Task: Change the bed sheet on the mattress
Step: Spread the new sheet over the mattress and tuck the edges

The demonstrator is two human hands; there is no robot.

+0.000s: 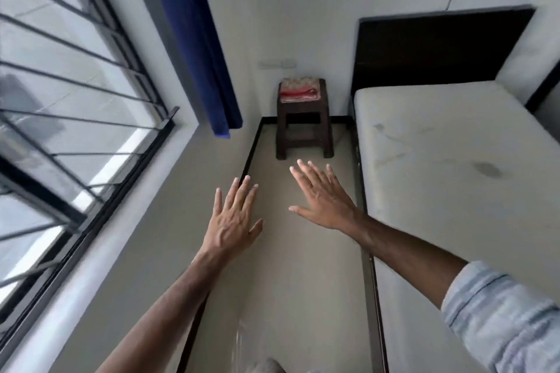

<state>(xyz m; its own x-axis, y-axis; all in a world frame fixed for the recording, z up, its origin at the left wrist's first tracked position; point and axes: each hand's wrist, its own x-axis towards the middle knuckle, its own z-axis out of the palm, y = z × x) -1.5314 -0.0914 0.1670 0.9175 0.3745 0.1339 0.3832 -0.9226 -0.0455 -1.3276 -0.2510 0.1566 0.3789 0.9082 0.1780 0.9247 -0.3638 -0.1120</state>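
Cream-white and bare of any sheet, the mattress lies along the right side of the view on a dark bed frame, its surface marked with faint grey smudges and one darker oval stain toward the right. A dark wooden headboard stands against the white wall at its far end. Between the bed and the window wall runs a strip of beige floor, and at the far end of that strip, just beside the head of the mattress, stands a small dark brown stool. On the stool's seat rests a folded bed sheet, red and patterned, stacked flat. Both hands reach forward over the floor, backs up, holding nothing: the left hand has its fingers straight and slightly fanned, with the thumb out to the side, and the right hand is likewise spread, fingers extended toward the stool and thumb pointing left. Neither hand touches the stool, the sheet or the mattress; the right hand is the nearer to the stool and hovers short of its legs. A rolled-up pale blue striped sleeve covers the right upper arm, while the left forearm is bare. On the left, a window with dark horizontal bars fills the wall, and a deep blue curtain hangs drawn to its far edge.
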